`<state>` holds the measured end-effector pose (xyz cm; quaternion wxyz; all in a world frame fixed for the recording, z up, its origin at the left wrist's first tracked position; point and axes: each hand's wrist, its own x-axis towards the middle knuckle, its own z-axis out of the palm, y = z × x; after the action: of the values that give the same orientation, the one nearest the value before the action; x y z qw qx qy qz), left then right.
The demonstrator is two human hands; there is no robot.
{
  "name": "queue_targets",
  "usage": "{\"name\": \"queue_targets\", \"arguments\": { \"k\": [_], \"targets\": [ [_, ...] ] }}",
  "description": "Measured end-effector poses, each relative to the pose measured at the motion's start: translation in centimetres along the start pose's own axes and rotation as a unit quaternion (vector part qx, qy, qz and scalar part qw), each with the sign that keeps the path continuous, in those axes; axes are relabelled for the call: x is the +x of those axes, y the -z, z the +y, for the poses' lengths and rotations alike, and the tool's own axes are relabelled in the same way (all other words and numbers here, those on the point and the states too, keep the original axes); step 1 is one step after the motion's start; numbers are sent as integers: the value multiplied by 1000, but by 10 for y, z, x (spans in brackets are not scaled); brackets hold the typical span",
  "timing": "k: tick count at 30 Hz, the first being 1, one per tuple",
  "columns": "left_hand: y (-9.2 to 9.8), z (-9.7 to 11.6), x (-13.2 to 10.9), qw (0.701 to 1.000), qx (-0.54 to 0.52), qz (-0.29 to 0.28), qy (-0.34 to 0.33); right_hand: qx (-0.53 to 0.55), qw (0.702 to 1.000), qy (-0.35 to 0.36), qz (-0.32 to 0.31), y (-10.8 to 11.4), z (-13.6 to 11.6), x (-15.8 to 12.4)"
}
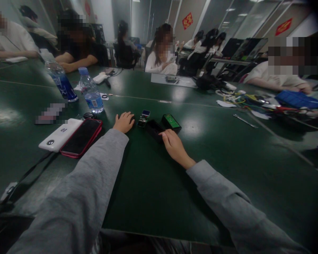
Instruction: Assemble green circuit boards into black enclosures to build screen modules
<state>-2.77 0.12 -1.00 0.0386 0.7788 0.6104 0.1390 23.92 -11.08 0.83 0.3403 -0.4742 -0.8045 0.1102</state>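
Observation:
My left hand (124, 122) rests on the dark green table (153, 183), fingers curled under, just left of a small module with a blue top (143, 118). No object shows in it. My right hand (172, 143) lies flat on the table, its fingertips touching the near end of a black box-shaped part (154, 129). A small green circuit board in a black frame (171, 122) lies just beyond that hand. Both arms wear grey sleeves.
A red-cased phone (81, 137) and a white power bank (60, 134) lie at the left, with two water bottles (91, 91) behind. Wires, tools and a blue tray (298, 99) clutter the right. Other people sit around the far side.

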Motion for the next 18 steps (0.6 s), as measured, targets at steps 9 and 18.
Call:
{"name": "queue_targets", "arguments": {
  "k": [9, 18],
  "targets": [
    [1, 1, -1, 1000, -2, -7, 8, 2, 1000, -2, -1, 0, 0, 0],
    [1, 1, -1, 1000, -8, 7, 2, 4, 1000, -4, 3, 0, -1, 0]
  ]
}}
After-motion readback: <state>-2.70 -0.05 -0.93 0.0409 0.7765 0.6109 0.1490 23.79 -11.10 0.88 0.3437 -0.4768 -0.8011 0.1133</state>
